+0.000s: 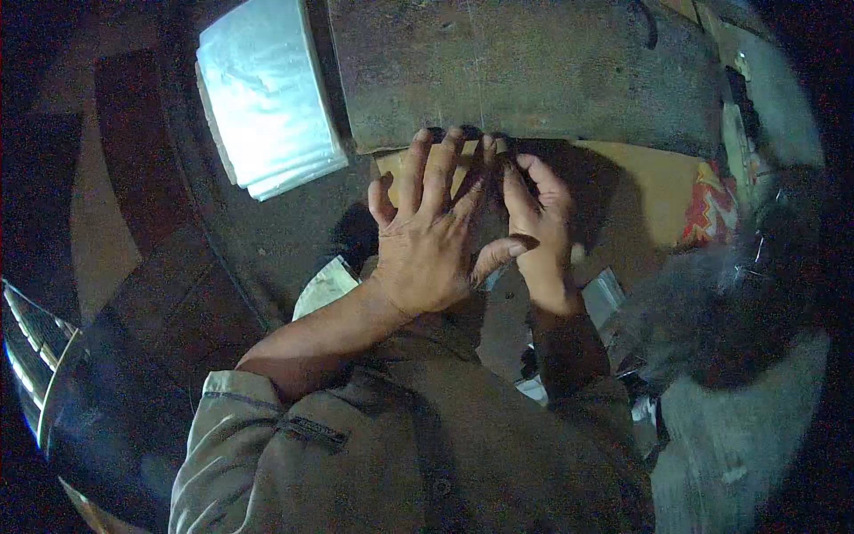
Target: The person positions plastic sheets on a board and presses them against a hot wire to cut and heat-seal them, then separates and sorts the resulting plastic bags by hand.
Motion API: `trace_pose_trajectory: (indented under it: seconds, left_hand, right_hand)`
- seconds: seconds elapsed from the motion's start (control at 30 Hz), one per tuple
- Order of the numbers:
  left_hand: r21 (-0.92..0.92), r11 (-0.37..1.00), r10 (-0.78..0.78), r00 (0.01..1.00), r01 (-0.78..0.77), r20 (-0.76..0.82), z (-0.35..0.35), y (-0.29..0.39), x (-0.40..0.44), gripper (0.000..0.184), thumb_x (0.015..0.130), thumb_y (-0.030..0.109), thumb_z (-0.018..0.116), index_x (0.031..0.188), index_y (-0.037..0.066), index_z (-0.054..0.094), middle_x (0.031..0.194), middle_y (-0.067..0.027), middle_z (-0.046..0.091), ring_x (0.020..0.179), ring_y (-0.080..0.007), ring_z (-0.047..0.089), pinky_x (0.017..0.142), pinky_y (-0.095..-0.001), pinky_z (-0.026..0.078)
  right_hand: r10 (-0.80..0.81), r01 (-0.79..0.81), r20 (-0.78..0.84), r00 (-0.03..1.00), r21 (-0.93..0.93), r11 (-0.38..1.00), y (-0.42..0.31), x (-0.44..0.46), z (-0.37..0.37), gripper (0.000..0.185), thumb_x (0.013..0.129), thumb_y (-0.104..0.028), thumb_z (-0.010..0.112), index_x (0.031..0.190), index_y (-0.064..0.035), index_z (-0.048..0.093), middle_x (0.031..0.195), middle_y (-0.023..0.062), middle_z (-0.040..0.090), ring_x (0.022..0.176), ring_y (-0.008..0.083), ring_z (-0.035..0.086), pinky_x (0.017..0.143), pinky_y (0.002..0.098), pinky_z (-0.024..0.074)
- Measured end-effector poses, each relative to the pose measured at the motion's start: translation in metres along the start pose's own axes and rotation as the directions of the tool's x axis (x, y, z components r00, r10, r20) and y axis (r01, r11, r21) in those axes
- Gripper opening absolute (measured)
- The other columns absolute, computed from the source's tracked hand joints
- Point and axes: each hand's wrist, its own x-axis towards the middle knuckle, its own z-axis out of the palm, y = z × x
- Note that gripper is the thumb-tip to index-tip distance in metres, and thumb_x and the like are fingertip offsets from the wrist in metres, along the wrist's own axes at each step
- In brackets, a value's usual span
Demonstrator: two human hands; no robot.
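Observation:
My left hand [425, 227] lies palm down with its fingers spread. Its fingertips reach the front edge of a worn brown-grey board [534, 71], and tan sheet material [640, 178] shows beneath them. Close beside it, my right hand [541, 218] is closed, thumb and index finger bent together near that same edge. Whatever lies between those fingers is hidden in shadow. The tan material runs along under the board's edge and carries a red and yellow printed patch [710, 206] at its right end.
A stack of shiny clear plastic sheets or bags [267, 98] lies left of the board. At the right is a dark grey fuzzy shape [712, 311] that I cannot identify. Pale scraps [327, 285] show below the hands. The surroundings are dim.

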Motion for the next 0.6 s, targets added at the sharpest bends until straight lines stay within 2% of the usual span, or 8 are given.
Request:
trace_pose_trajectory:
  seconds: [0.1, 0.27, 0.37, 0.4, 0.43, 0.5, 0.57, 0.6]
  left_hand:
    - [-0.013, 1.0, -0.012, 1.0, 0.013, 0.004, 0.0, 0.001, 0.001, 0.082, 0.078, 0.073, 0.039, 0.139, 0.019, 0.039, 0.145, -0.0114, 0.028, 0.134, -0.0335, 0.021, 0.102, -0.0553, 0.005]
    - [-0.035, 0.999, -0.009, 1.0, 0.009, 0.004, 0.001, -0.001, 0.002, 0.081, 0.078, 0.073, 0.04, 0.14, 0.021, 0.038, 0.146, -0.0115, 0.027, 0.135, -0.0339, 0.02, 0.1, -0.055, 0.009]
    - [0.031, 1.0, 0.004, 1.0, -0.003, -0.031, 0.002, 0.0, 0.001, 0.081, 0.077, 0.073, 0.041, 0.14, 0.021, 0.038, 0.146, -0.0115, 0.027, 0.134, -0.0341, 0.021, 0.098, -0.0553, 0.011]
    - [0.032, 1.0, 0.004, 0.999, -0.003, -0.033, 0.001, 0.0, 0.001, 0.081, 0.077, 0.073, 0.041, 0.14, 0.021, 0.038, 0.146, -0.0115, 0.027, 0.134, -0.0341, 0.021, 0.098, -0.0553, 0.011]
    - [0.021, 1.0, -0.004, 1.0, 0.004, -0.019, 0.0, 0.0, 0.002, 0.081, 0.077, 0.073, 0.041, 0.14, 0.021, 0.037, 0.146, -0.0112, 0.027, 0.134, -0.0336, 0.021, 0.098, -0.0554, 0.011]
    - [0.011, 1.0, -0.008, 1.0, 0.009, -0.006, 0.0, 0.001, 0.002, 0.081, 0.077, 0.072, 0.041, 0.14, 0.021, 0.037, 0.146, -0.0109, 0.027, 0.134, -0.0332, 0.022, 0.098, -0.0555, 0.012]
    - [0.064, 0.998, -0.008, 1.0, 0.009, -0.014, 0.002, 0.001, 0.001, 0.082, 0.077, 0.073, 0.041, 0.141, 0.022, 0.035, 0.146, -0.0101, 0.028, 0.133, -0.0325, 0.023, 0.096, -0.055, 0.014]
    - [0.065, 0.998, -0.006, 1.0, 0.007, -0.016, 0.002, 0.001, 0.001, 0.082, 0.077, 0.073, 0.041, 0.141, 0.022, 0.035, 0.146, -0.0101, 0.028, 0.133, -0.0325, 0.023, 0.096, -0.055, 0.014]
  right_hand:
    - [-0.037, 0.036, -0.008, 0.999, -0.032, 0.999, 0.002, 0.0, -0.001, 0.015, 0.089, -0.014, 0.057, 0.095, -0.0002, 0.058, 0.081, 0.0005, 0.06, 0.072, 0.0068, 0.052, 0.065, 0.0244, 0.0428]
    - [-0.068, 0.065, -0.042, 0.997, -0.075, 0.995, 0.0, -0.003, -0.002, 0.015, 0.09, -0.015, 0.057, 0.095, -0.001, 0.059, 0.081, -0.0001, 0.06, 0.074, 0.0061, 0.052, 0.066, 0.0235, 0.0431]
    - [0.036, -0.048, -0.155, 0.987, -0.077, 0.996, -0.027, -0.004, -0.008, 0.016, 0.091, -0.018, 0.059, 0.097, -0.0032, 0.058, 0.079, -0.0031, 0.056, 0.067, 0.0019, 0.047, 0.058, 0.0179, 0.0384]
    - [-0.255, 0.215, -0.256, 0.932, -0.173, 0.961, -0.015, 0.006, -0.011, 0.016, 0.09, -0.018, 0.059, 0.098, -0.0038, 0.058, 0.079, -0.0041, 0.055, 0.065, 0.0013, 0.045, 0.056, 0.0171, 0.0366]
    - [-0.262, 0.188, -0.281, 0.923, -0.263, 0.946, -0.022, 0.011, -0.021, 0.018, 0.09, -0.018, 0.06, 0.101, -0.0039, 0.057, 0.08, -0.0039, 0.056, 0.064, 0.0015, 0.046, 0.056, 0.0176, 0.0371]
    - [-0.448, 0.336, -0.315, 0.837, -0.351, 0.874, -0.037, 0.031, -0.035, 0.022, 0.089, -0.018, 0.061, 0.105, -0.0036, 0.056, 0.088, -0.001, 0.058, 0.068, 0.003, 0.048, 0.058, 0.0177, 0.0381]
    - [-0.683, 0.314, -0.266, 0.68, -0.737, 0.599, -0.043, 0.059, -0.062, 0.035, 0.087, -0.023, 0.064, 0.114, -0.0026, 0.053, 0.107, 0.008, 0.058, 0.086, 0.0161, 0.056, 0.073, 0.0279, 0.0453]
    - [-0.687, 0.365, -0.305, 0.66, -0.669, 0.648, -0.043, 0.076, -0.07, 0.039, 0.086, -0.028, 0.064, 0.113, -0.0023, 0.055, 0.106, 0.0103, 0.059, 0.089, 0.0203, 0.058, 0.078, 0.0319, 0.0455]
